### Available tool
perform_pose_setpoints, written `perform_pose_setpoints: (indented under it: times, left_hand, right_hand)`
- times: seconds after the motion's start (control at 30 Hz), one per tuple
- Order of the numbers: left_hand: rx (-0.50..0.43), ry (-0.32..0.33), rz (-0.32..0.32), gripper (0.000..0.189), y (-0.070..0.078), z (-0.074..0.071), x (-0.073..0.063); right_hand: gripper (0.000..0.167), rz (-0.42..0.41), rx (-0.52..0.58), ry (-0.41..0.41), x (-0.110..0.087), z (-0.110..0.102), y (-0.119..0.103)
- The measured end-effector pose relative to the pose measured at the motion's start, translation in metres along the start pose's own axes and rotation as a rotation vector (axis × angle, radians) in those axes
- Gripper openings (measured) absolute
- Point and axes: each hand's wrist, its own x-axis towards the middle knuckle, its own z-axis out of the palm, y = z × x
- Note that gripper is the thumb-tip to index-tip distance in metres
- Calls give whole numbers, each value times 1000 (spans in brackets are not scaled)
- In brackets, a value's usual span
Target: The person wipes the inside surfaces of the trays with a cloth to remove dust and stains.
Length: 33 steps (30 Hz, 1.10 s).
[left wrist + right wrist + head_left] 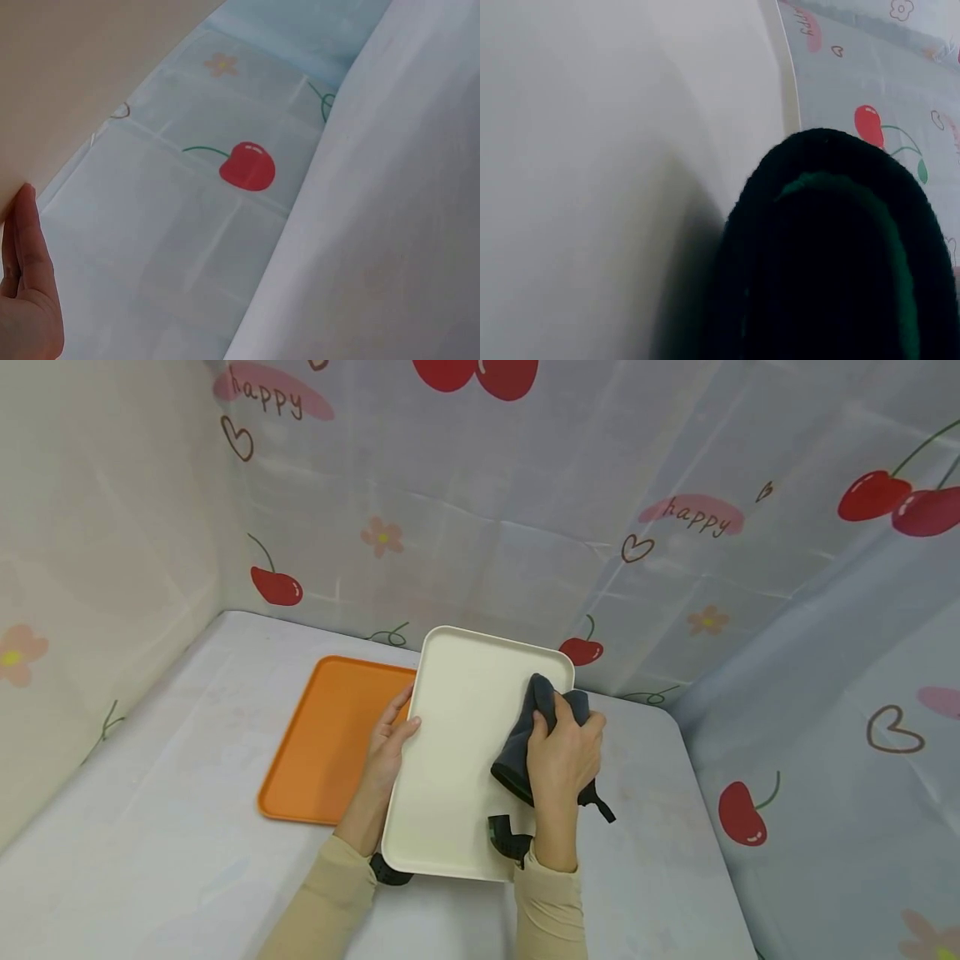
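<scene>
A cream rectangular tray is held up, tilted, in front of me. My left hand grips its left edge, thumb over the rim. In the left wrist view, the fingers lie against the tray's underside. My right hand grips a bunched dark grey cloth at the tray's right side. In the right wrist view, the dark cloth stands close to the tray's pale surface and hides part of it; contact there is hard to tell.
An orange tray lies flat on the white-covered table, left of and partly behind the cream tray. Curtains printed with cherries and hearts surround the table at the back and sides. A black strap sits by the right wrist.
</scene>
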Motion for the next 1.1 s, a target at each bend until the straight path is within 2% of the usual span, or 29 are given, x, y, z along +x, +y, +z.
perform_pose_setpoints:
  times: [0.43, 0.87, 1.1]
  left_hand:
    - [42, 14, -13, 48, 1, 2, 0]
    - [98, 3, 13, 51, -5, 6, -1]
    - [81, -20, -7, 50, -7, 8, -4]
  right_hand:
    - [36, -65, -4, 0, -10, 9, -16]
    - [37, -234, 9, -19, -27, 20, -51]
    - [37, -342, 7, -5, -38, 25, -62]
